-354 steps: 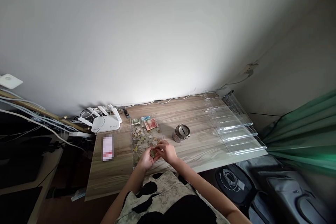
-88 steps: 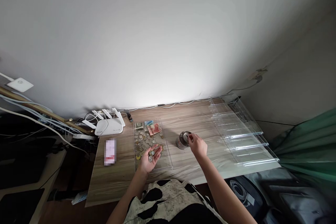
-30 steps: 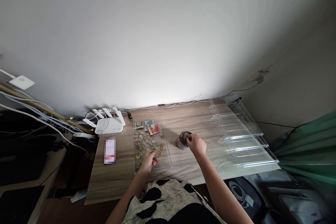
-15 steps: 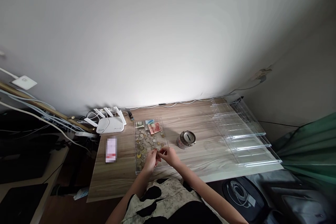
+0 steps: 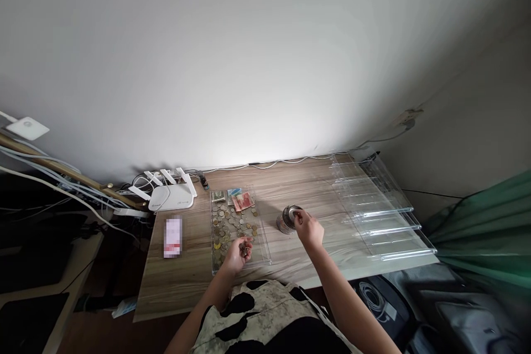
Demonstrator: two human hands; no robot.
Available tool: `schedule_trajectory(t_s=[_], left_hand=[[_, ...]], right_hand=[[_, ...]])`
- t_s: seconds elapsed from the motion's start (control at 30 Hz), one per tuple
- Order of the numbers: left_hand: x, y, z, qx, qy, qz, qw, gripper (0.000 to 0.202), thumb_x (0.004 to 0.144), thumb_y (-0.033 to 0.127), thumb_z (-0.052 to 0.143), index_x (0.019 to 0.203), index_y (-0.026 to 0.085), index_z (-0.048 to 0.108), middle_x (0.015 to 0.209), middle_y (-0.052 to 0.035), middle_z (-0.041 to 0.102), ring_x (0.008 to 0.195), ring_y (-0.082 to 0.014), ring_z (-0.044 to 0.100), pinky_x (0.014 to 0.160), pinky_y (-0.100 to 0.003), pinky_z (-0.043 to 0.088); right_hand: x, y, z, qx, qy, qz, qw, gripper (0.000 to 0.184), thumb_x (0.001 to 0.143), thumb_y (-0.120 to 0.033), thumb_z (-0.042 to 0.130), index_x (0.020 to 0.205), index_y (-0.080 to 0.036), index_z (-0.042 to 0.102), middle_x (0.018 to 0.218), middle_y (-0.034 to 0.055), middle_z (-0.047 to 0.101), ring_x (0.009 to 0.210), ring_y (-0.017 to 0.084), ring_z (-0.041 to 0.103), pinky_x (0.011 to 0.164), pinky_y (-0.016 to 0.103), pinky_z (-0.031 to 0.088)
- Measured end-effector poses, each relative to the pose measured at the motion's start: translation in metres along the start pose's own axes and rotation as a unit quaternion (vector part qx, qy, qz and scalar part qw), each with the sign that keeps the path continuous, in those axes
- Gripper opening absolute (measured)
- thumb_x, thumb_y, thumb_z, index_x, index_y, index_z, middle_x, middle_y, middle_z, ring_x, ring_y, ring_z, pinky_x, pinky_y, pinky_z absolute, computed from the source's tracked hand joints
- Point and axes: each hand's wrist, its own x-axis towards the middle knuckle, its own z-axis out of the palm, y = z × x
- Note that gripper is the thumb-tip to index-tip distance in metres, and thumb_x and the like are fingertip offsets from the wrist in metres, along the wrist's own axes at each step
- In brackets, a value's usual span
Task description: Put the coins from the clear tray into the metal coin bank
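Note:
My left hand [image 5: 237, 253] is cupped palm up over the front part of a clear acrylic tray [image 5: 261, 257], with a few coins [image 5: 243, 250] held in its curled fingers. To the right stands a round tin coin bank [image 5: 285, 225] with a metal lid. My right hand [image 5: 310, 229] is over this lid, thumb and fingers pinched at the slot on what looks like a coin, mostly hidden by the fingers. Many loose coins [image 5: 224, 227] lie spread in the tray. Behind them are a red banknote [image 5: 243, 201], a blue one [image 5: 233, 193] and a greenish one [image 5: 218, 196].
A white router [image 5: 172, 197] with upright antennas stands at the back left of the wooden table [image 5: 186, 282]. In front of it lies a blurred pink-white item [image 5: 172, 238]. Several clear acrylic panels [image 5: 381, 210] overlap at the right. Cables run along the wall.
My right hand has left my left hand and moved right to the coin bank's lid. My left hand stays over the tray, its palm now showing coins. The view has shifted slightly.

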Motion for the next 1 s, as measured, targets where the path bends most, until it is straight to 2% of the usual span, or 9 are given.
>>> schedule_trajectory(t_s=[0.1, 0.23, 0.37, 0.43, 0.57, 0.67, 0.77, 0.87, 1.0], left_hand=[[0.001, 0.000, -0.001, -0.003, -0.006, 0.006, 1.000, 0.019, 0.078, 0.022, 0.051, 0.094, 0.014, 0.058, 0.071, -0.0038, 0.061, 0.052, -0.0093, 0.047, 0.049, -0.021, 0.031], [-0.002, 0.000, -0.001, 0.042, -0.023, 0.026, 0.998, 0.022, 0.077, 0.023, 0.055, 0.097, 0.017, 0.058, 0.074, -0.0044, 0.063, 0.049, -0.0088, 0.044, 0.046, -0.021, 0.026], [-0.006, 0.000, 0.000, 0.070, -0.042, 0.060, 0.995, 0.025, 0.078, 0.026, 0.055, 0.101, 0.015, 0.056, 0.071, -0.0044, 0.063, 0.044, -0.0077, 0.038, 0.042, -0.021, 0.021], [-0.007, 0.001, 0.000, 0.082, -0.046, 0.065, 0.993, 0.031, 0.078, 0.029, 0.057, 0.106, 0.015, 0.055, 0.071, -0.0040, 0.063, 0.041, -0.0068, 0.034, 0.041, -0.022, 0.019], [-0.008, 0.001, 0.002, 0.103, -0.061, 0.073, 0.990, 0.053, 0.077, 0.037, 0.061, 0.124, 0.016, 0.049, 0.070, -0.0021, 0.063, 0.038, -0.0053, 0.029, 0.041, -0.021, 0.019], [-0.008, 0.001, 0.004, 0.111, -0.073, 0.082, 0.988, 0.063, 0.077, 0.042, 0.063, 0.131, 0.017, 0.044, 0.060, 0.0026, 0.057, 0.035, -0.0046, 0.026, 0.041, -0.021, 0.018], [-0.011, -0.001, 0.005, 0.111, -0.086, 0.098, 0.985, 0.060, 0.078, 0.046, 0.061, 0.128, 0.015, 0.047, 0.055, 0.0036, 0.054, 0.034, -0.0042, 0.024, 0.040, -0.021, 0.015], [-0.012, -0.004, 0.004, 0.092, -0.085, 0.089, 0.988, 0.046, 0.082, 0.049, 0.054, 0.109, 0.013, 0.058, 0.056, 0.0015, 0.055, 0.034, -0.0036, 0.024, 0.039, -0.021, 0.013], [-0.008, -0.002, -0.001, 0.034, -0.048, 0.023, 0.998, 0.027, 0.082, 0.041, 0.055, 0.085, 0.014, 0.059, 0.057, 0.0022, 0.052, 0.035, -0.0030, 0.025, 0.038, -0.021, 0.014]], right_hand=[[0.007, 0.011, 0.001, -0.054, -0.026, 0.004, 0.998, 0.024, 0.084, -0.019, 0.050, 0.097, -0.022, 0.070, 0.094, 0.0049, 0.069, 0.082, 0.016, 0.059, 0.057, 0.023, 0.032], [0.006, 0.010, 0.004, -0.061, -0.029, -0.012, 0.998, 0.024, 0.088, -0.029, 0.048, 0.095, -0.023, 0.071, 0.094, 0.0053, 0.068, 0.085, 0.017, 0.058, 0.058, 0.024, 0.033], [-0.005, -0.002, 0.003, 0.002, 0.023, -0.054, 0.998, 0.031, 0.089, -0.030, 0.044, 0.109, -0.021, 0.067, 0.100, 0.0069, 0.067, 0.090, 0.018, 0.058, 0.065, 0.024, 0.038], [-0.016, -0.016, 0.005, 0.060, 0.015, -0.099, 0.993, 0.033, 0.090, -0.028, 0.041, 0.109, -0.021, 0.067, 0.099, 0.0076, 0.067, 0.088, 0.017, 0.059, 0.069, 0.023, 0.040], [-0.044, -0.051, 0.025, 0.186, -0.130, -0.169, 0.959, 0.029, 0.086, -0.031, 0.047, 0.097, -0.019, 0.071, 0.084, 0.0061, 0.070, 0.069, 0.015, 0.059, 0.064, 0.024, 0.043], [-0.059, -0.071, 0.047, 0.282, -0.270, -0.157, 0.907, 0.026, 0.082, -0.034, 0.052, 0.084, -0.017, 0.072, 0.066, 0.0029, 0.068, 0.059, 0.014, 0.058, 0.057, 0.024, 0.043], [-0.065, -0.077, 0.057, 0.355, -0.327, -0.140, 0.865, 0.029, 0.082, -0.036, 0.052, 0.074, -0.016, 0.071, 0.057, 0.0016, 0.065, 0.058, 0.015, 0.060, 0.057, 0.023, 0.045], [-0.059, -0.071, 0.051, 0.325, -0.256, -0.124, 0.902, 0.026, 0.080, -0.037, 0.056, 0.073, -0.017, 0.071, 0.066, 0.0027, 0.069, 0.060, 0.015, 0.060, 0.058, 0.023, 0.044], [-0.036, -0.046, 0.029, 0.170, -0.037, -0.095, 0.980, 0.029, 0.087, -0.036, 0.047, 0.090, -0.020, 0.071, 0.087, 0.0056, 0.071, 0.075, 0.016, 0.061, 0.066, 0.024, 0.043]])
